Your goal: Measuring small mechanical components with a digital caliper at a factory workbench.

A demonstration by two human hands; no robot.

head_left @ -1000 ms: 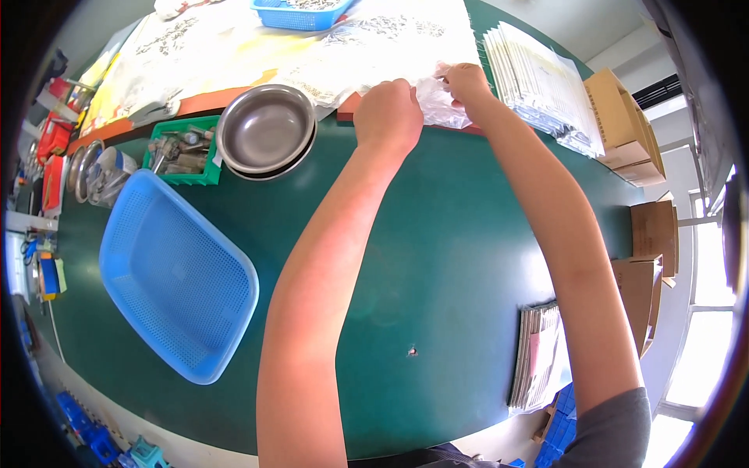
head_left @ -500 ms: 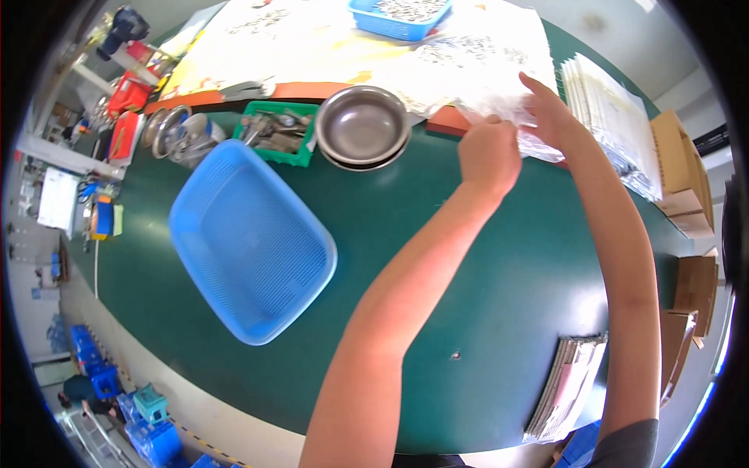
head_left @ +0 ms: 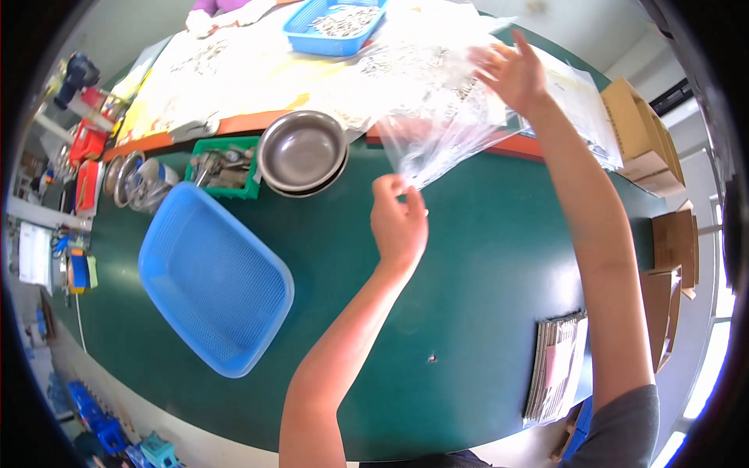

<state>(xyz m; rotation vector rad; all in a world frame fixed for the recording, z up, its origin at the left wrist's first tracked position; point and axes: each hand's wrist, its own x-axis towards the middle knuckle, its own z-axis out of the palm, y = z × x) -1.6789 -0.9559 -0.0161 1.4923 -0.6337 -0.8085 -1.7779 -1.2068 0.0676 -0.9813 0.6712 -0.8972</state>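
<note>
A clear plastic bag (head_left: 445,144) is stretched over the table, its near corner pinched in the fingers of my left hand (head_left: 399,230). My right hand (head_left: 515,76) is raised by the bag's far right side, its fingers spread and slightly blurred. Whether those fingertips touch the film I cannot tell. Many small metal pieces (head_left: 390,62) lie on the white sheet (head_left: 257,74) behind the bag, partly seen through it. More of them fill part of a small blue basket (head_left: 324,44) at the back.
A large blue mesh basket (head_left: 214,277) stands on the green table (head_left: 476,288) at left. Behind it are a green tray (head_left: 226,191) of metal parts and stacked steel bowls (head_left: 303,152). Bundled flat packs (head_left: 554,366) lie front right; cardboard boxes (head_left: 644,140) stand right. Another person's hand (head_left: 201,23) is at the back.
My left hand has drawn the bag's corner toward me and left, spreading the film. My right hand has moved up and away from it. The view has shifted; another person's hands now show.
</note>
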